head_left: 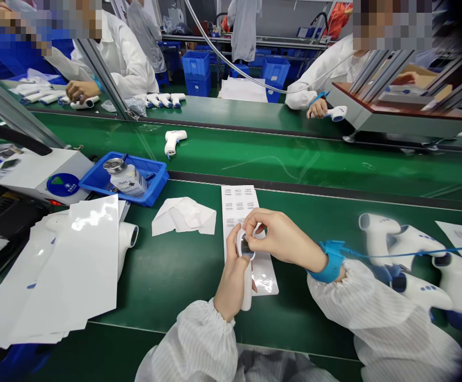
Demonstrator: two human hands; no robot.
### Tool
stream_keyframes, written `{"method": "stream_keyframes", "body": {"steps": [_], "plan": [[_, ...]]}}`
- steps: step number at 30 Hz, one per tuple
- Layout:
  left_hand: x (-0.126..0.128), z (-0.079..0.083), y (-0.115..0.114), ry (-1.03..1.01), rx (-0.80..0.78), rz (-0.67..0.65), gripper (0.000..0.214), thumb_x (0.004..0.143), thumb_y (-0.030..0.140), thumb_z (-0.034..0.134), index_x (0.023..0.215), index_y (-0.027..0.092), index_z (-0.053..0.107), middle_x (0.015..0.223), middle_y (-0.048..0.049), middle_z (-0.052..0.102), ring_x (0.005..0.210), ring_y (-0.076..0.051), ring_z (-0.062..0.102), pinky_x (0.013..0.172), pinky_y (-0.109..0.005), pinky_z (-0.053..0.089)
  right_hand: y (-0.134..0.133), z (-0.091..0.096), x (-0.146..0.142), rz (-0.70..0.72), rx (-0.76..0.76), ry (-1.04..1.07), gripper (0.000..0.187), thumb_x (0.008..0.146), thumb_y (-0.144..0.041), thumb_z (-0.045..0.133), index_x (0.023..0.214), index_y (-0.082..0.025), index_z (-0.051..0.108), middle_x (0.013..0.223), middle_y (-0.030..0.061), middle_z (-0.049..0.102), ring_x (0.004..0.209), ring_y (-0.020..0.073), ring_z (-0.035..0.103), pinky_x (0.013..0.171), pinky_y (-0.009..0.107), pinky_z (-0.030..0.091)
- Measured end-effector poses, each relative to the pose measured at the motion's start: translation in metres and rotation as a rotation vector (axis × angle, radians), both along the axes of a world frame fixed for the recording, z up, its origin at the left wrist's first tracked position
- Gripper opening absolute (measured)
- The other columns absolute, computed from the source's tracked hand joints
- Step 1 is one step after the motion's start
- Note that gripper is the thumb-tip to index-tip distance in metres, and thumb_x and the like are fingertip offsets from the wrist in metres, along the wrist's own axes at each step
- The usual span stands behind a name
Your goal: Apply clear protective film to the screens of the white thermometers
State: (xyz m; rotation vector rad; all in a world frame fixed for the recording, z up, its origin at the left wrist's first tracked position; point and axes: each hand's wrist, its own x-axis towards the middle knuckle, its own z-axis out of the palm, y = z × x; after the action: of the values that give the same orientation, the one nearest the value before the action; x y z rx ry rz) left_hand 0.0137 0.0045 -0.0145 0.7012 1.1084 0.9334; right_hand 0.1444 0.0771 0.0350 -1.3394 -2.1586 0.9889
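Observation:
My left hand (231,286) is wrapped round a white handheld infrared thermometer (247,292), its small dark screen facing up towards me. At the edge of that screen, the thumb and forefinger of my right hand (281,236) are pinched together; what lies between them, if anything, is too small to make out. A blue wrist strap (328,260) with a cord circles my right wrist. Beneath both hands lies a sheet of printed labels (239,196), partly covered by them. A crumpled white wipe (185,215) rests to the left of the sheet.
Several white thermometers (418,292) lie on the right. Stacked white sheets (87,265) partly cover another thermometer (125,241). A blue tray (151,196) holds a bottle (129,178). One thermometer (173,140) sits on the green belt (255,154). Co-workers' hands (82,91) handle thermometers opposite.

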Motion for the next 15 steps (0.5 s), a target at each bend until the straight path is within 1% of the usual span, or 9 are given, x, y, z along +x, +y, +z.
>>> {"method": "stream_keyframes", "body": {"steps": [2, 4, 7, 10, 13, 15], "plan": [[0.002, 0.001, 0.004, 0.001, 0.003, 0.035, 0.055, 0.093, 0.048, 0.039, 0.143, 0.029, 0.027, 0.077, 0.0005, 0.05, 0.053, -0.012, 0.048, 0.047, -0.024, 0.05, 0.0, 0.001, -0.001, 0.001, 0.0, -0.006, 0.011, 0.068, -0.01, 0.058, 0.066, -0.021, 0.06, 0.087, 0.0011, 0.068, 0.078, 0.0163, 0.061, 0.072, 0.03, 0.049], [0.003, 0.001, 0.008, 0.025, -0.002, 0.048, 0.052, 0.093, 0.054, 0.037, 0.138, 0.029, 0.034, 0.077, 0.0004, 0.052, 0.059, -0.014, 0.051, 0.05, -0.026, 0.055, 0.001, 0.002, -0.002, -0.005, -0.003, -0.008, 0.011, 0.068, -0.009, 0.059, 0.066, -0.021, 0.06, 0.088, 0.0011, 0.067, 0.079, 0.0167, 0.061, 0.072, 0.03, 0.049], [0.004, 0.001, 0.012, 0.086, 0.003, 0.056, 0.047, 0.093, 0.051, 0.037, 0.136, 0.03, 0.037, 0.083, -0.0013, 0.055, 0.065, -0.015, 0.055, 0.053, -0.028, 0.058, 0.003, 0.002, -0.002, -0.019, -0.028, 0.02, 0.011, 0.069, -0.009, 0.059, 0.066, -0.02, 0.061, 0.087, 0.0013, 0.067, 0.08, 0.0167, 0.061, 0.072, 0.029, 0.048], [0.002, 0.007, 0.012, 0.146, 0.03, 0.094, 0.043, 0.094, 0.046, 0.037, 0.133, 0.031, 0.039, 0.101, -0.0053, 0.057, 0.068, -0.014, 0.056, 0.052, -0.026, 0.057, 0.002, 0.001, 0.003, -0.037, -0.167, 0.184, 0.004, 0.078, -0.019, 0.061, 0.075, -0.019, 0.064, 0.087, 0.0021, 0.067, 0.079, 0.0162, 0.062, 0.074, 0.03, 0.049], [-0.002, 0.017, 0.009, 0.23, 0.073, 0.15, 0.038, 0.094, 0.041, 0.037, 0.131, 0.03, 0.04, 0.111, -0.0066, 0.056, 0.075, -0.016, 0.059, 0.053, -0.025, 0.056, -0.003, -0.001, 0.008, -0.087, -0.303, 0.393, 0.019, 0.086, -0.036, 0.059, 0.087, -0.018, 0.064, 0.089, 0.0034, 0.066, 0.081, 0.0163, 0.061, 0.076, 0.031, 0.05], [-0.005, 0.021, 0.007, 0.277, 0.138, 0.169, 0.038, 0.094, 0.038, 0.039, 0.132, 0.031, 0.04, 0.116, -0.0065, 0.056, 0.08, -0.017, 0.06, 0.055, -0.026, 0.057, -0.009, -0.002, 0.01, -0.117, -0.302, 0.459, 0.021, 0.088, -0.039, 0.059, 0.087, -0.018, 0.063, 0.09, 0.0036, 0.064, 0.083, 0.0163, 0.06, 0.076, 0.03, 0.05]]}}
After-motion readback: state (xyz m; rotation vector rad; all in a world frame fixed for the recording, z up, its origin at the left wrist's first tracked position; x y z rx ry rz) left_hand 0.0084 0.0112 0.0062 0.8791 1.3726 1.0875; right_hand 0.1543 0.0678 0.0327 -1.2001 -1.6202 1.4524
